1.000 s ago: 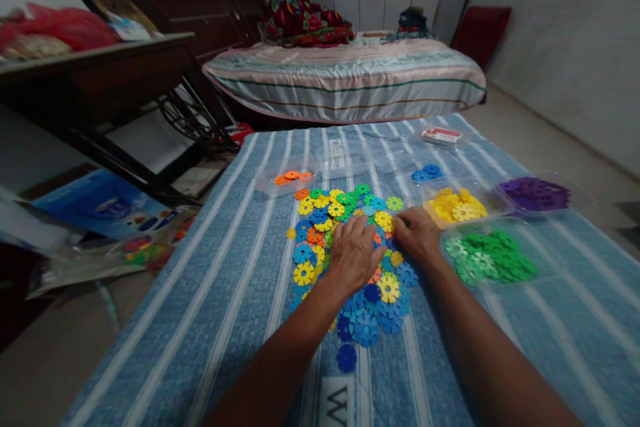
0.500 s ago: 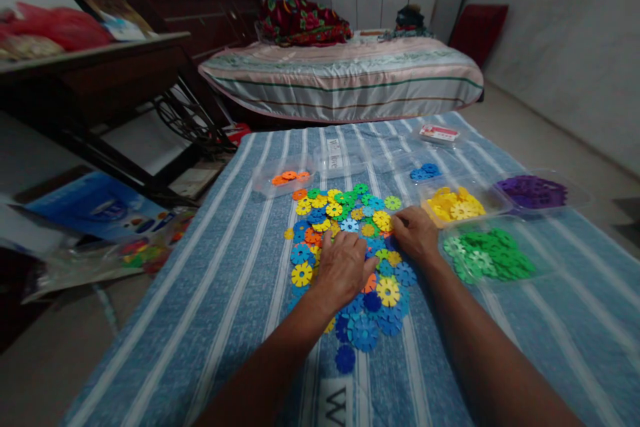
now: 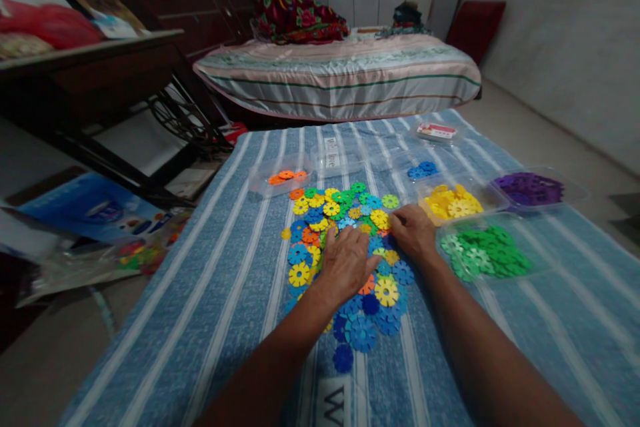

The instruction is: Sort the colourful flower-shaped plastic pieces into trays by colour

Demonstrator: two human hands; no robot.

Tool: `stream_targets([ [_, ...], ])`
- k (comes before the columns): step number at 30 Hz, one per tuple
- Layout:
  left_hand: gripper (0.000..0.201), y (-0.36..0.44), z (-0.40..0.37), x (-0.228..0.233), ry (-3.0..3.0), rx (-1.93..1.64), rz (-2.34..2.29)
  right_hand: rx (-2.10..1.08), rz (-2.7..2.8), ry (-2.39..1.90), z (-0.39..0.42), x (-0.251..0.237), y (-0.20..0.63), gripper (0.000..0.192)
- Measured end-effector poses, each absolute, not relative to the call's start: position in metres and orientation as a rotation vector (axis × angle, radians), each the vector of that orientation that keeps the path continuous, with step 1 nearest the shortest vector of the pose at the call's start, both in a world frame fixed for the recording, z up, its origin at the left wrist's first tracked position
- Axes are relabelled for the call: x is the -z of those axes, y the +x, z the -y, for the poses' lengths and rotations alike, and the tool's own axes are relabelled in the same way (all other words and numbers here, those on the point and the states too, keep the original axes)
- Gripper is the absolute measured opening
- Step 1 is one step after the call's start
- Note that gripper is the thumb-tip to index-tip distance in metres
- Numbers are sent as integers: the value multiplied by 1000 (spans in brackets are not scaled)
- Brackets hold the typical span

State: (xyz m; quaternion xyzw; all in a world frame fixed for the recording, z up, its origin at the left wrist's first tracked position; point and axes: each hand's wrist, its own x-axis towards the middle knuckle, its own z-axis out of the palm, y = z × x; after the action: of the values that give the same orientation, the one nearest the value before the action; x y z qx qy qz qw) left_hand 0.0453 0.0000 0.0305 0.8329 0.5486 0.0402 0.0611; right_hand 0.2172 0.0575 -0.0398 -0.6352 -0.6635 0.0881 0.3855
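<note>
A pile of notched plastic discs (image 3: 361,333) in blue, yellow, orange and green is spread on the striped cloth. My left hand (image 3: 346,260) rests palm down on the middle of it, fingers spread over the pieces. At the pile's right edge, my right hand (image 3: 414,232) is closed with its fingers curled under; whatever they hold is hidden. Close to that hand is a clear box of yellow discs (image 3: 453,203), and nearer me a box of green discs (image 3: 493,252). A dark blue disc (image 3: 343,358) lies at the pile's near end.
Purple pieces (image 3: 529,188) fill a box on the far right. Orange discs (image 3: 287,177) sit in a clear box behind the pile, blue discs (image 3: 423,170) in another. A small lidded box (image 3: 437,131) stands near the table's far edge. Beyond is a bed (image 3: 340,77).
My left hand has shifted very slightly on the pile, and its fingers look a little more spread. My right hand stays closed at the pile's edge. The whole view has moved slightly.
</note>
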Motion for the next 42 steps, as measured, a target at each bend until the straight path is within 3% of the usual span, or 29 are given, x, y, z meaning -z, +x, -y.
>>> stream_targets([
  [7, 38, 49, -4, -31, 2537, -152, -1566, -228, 1703, -1611, -57, 41, 218, 27],
  [24, 19, 65, -36, -34, 2483, -135, -1855, -223, 1686, -1604, -57, 39, 217, 26],
  [37, 22, 61, -51, -34, 2292, -135, -1881, -216, 1691, -1616, -58, 41, 217, 26],
  [42, 5, 51, -54, -34, 2091, -286, -1872, -225, 1694, -1606, -59, 41, 217, 25],
])
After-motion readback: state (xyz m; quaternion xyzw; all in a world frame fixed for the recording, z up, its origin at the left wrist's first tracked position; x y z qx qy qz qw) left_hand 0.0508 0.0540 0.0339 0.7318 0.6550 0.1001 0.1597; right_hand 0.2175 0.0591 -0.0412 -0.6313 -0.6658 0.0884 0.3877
